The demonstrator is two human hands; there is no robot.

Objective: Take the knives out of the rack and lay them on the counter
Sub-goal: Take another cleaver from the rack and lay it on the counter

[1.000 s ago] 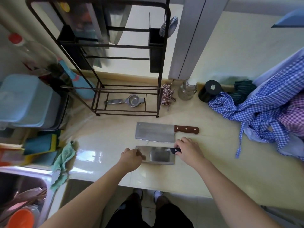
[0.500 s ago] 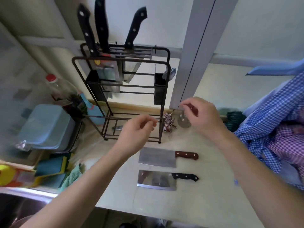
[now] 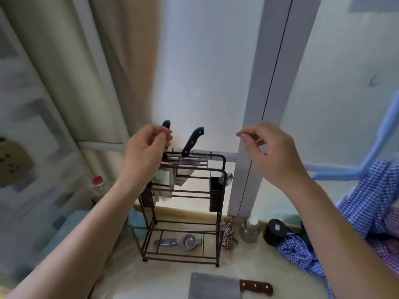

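On the desk (image 3: 164, 281) stands the rack (image 3: 183, 203), one cleaver (image 3: 228, 287) already laid before it. My left hand (image 3: 144, 156) clenches a black handle (image 3: 166, 124) in the slots; my right hand (image 3: 269, 152) hovers empty, loosely curled. Next: lift straight up.

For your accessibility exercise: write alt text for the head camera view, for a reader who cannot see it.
A person's left hand closes around a black knife handle standing in a wire rack, while the right hand hovers empty beside it. Another black-handled knife remains in the rack; a wooden-handled cleaver lies on the counter.
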